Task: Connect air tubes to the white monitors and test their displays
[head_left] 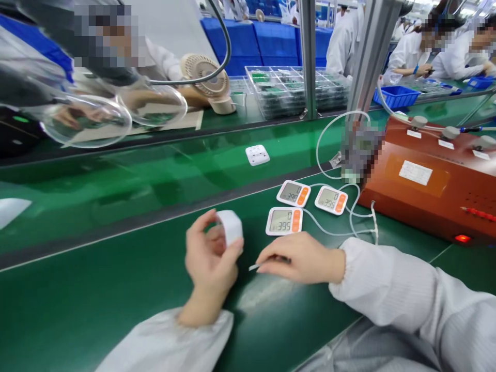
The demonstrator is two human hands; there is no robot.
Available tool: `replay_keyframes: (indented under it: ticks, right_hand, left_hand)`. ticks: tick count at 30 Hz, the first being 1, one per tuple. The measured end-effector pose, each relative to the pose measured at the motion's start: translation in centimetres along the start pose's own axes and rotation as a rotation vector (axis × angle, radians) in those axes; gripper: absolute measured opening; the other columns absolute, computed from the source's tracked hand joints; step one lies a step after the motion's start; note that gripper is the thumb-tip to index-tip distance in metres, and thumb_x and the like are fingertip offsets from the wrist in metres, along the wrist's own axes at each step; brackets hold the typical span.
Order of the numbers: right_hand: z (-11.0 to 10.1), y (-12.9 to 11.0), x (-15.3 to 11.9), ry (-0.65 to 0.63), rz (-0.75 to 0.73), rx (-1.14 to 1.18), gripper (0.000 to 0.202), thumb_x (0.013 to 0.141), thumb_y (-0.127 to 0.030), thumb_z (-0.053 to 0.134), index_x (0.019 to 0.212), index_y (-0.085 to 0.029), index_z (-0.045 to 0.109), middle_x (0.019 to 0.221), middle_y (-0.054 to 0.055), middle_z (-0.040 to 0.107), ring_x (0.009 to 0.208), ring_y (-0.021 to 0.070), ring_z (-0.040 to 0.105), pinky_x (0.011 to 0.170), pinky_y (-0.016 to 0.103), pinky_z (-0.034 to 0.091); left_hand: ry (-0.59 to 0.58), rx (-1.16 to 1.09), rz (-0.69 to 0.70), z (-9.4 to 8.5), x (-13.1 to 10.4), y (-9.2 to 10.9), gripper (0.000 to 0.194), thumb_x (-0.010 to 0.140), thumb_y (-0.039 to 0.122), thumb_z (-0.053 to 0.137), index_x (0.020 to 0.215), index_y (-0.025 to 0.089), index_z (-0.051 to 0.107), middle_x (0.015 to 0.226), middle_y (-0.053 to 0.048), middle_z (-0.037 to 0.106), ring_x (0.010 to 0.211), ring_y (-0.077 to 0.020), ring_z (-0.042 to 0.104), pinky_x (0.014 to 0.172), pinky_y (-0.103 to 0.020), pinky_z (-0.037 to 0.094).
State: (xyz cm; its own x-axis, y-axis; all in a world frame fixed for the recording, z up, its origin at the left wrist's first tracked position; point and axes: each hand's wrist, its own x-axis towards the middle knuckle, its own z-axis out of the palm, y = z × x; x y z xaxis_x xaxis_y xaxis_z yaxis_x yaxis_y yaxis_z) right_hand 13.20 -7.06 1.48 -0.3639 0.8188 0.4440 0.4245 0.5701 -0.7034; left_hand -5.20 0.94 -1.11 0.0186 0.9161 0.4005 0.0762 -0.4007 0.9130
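Above the green bench (85, 305), my left hand (207, 253) grasps a white device (233, 227), tilted on edge; just right of it, apart, my right hand (298, 257) pinches a thin pale piece (253, 267), its tip toward the device; beyond that hand lie three orange-buttoned monitors (284, 221), with tubes (374, 227) running toward a red-brown box (430, 191)

White unit (233, 227), plain, rounded corners, slightly blurred, tipped up on edge in left hand (212, 256), gripped between thumb and fingers; display side not visible. Thin white piece (253, 267), likely tube end, pinched in fingertips of right hand (296, 257); short tip sticks out, points left, sits a bit lower than unit, near it, not touching. Rest of piece hidden by hand.
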Motion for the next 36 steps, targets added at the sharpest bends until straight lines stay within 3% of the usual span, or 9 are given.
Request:
replay_keyframes:
  ticks: [3,5,12,19,25,30,36]
  right_hand:
    - [-0.9,0.7,-0.7,0.208,0.014,-0.028,0.01,0.096,-0.026,0.063,0.092,-0.017,0.066,0.083,0.002,0.071,0.073,0.0122,0.065,0.073,0.023,0.052]
    - [-1.4,0.6,-0.7,0.295,0.011,-0.041,0.012,0.097,-0.027,0.06,0.09,-0.018,0.065,0.081,0.002,0.07,0.072,0.0123,0.063,0.071,0.023,0.052]
    - [-2.0,0.2,-0.6,0.243,0.038,0.0,0.008,0.094,-0.024,0.059,0.089,-0.019,0.062,0.076,-0.001,0.062,0.065,0.0103,0.056,0.063,0.022,0.047]
    - [-2.4,-0.5,-0.4,0.239,0.038,-0.005,0.009,0.095,-0.024,0.056,0.089,-0.019,0.061,0.074,0.0,0.062,0.066,0.0113,0.056,0.066,0.024,0.048]
    - [-2.3,-0.5,-0.4,0.228,0.074,0.038,0.01,0.093,-0.025,0.056,0.086,-0.019,0.06,0.072,-0.001,0.06,0.064,0.0112,0.054,0.065,0.023,0.048]
    - [-2.1,-0.4,-0.5,0.24,0.049,0.056,0.011,0.092,-0.024,0.056,0.083,-0.019,0.06,0.07,-0.002,0.059,0.062,0.0105,0.052,0.065,0.023,0.048]
    - [-2.0,-0.6,-0.5,0.272,0.047,0.09,0.01,0.092,-0.023,0.058,0.083,-0.019,0.061,0.07,-0.002,0.058,0.062,0.0097,0.052,0.063,0.021,0.047]
  left_hand:
    - [-0.048,-0.281,-0.105,3.6,-2.0,1.7,0.064,0.07,0.045,0.077,0.126,0.024,0.054,0.114,-0.008,0.06,0.089,-0.0236,0.065,0.07,-0.033,0.056]
    - [-0.112,-0.391,-0.168,4.5,-3.1,2.7,0.063,0.071,0.044,0.077,0.126,0.023,0.056,0.104,-0.007,0.064,0.086,-0.024,0.066,0.075,-0.036,0.057]
    - [-0.165,-0.47,-0.388,3.4,-5.0,2.8,0.063,0.079,0.053,0.069,0.132,0.022,0.059,0.123,-0.012,0.064,0.112,-0.0304,0.062,0.089,-0.036,0.053]
    - [-0.2,-0.384,-0.361,3.3,-4.8,3.3,0.062,0.08,0.058,0.066,0.129,0.02,0.062,0.125,-0.013,0.064,0.119,-0.0347,0.059,0.098,-0.044,0.051]
    - [-0.219,-0.397,-0.373,3.1,-4.8,3.4,0.061,0.08,0.058,0.068,0.128,0.022,0.062,0.133,-0.013,0.061,0.122,-0.0336,0.057,0.1,-0.042,0.05]
    - [-0.197,-0.44,-0.36,3.1,-5.0,3.1,0.061,0.079,0.056,0.069,0.13,0.023,0.06,0.129,-0.012,0.063,0.112,-0.029,0.062,0.096,-0.038,0.052]
    - [-0.223,-0.408,-0.336,3.1,-4.9,3.2,0.061,0.08,0.057,0.068,0.128,0.021,0.061,0.13,-0.013,0.062,0.119,-0.032,0.059,0.101,-0.041,0.05]
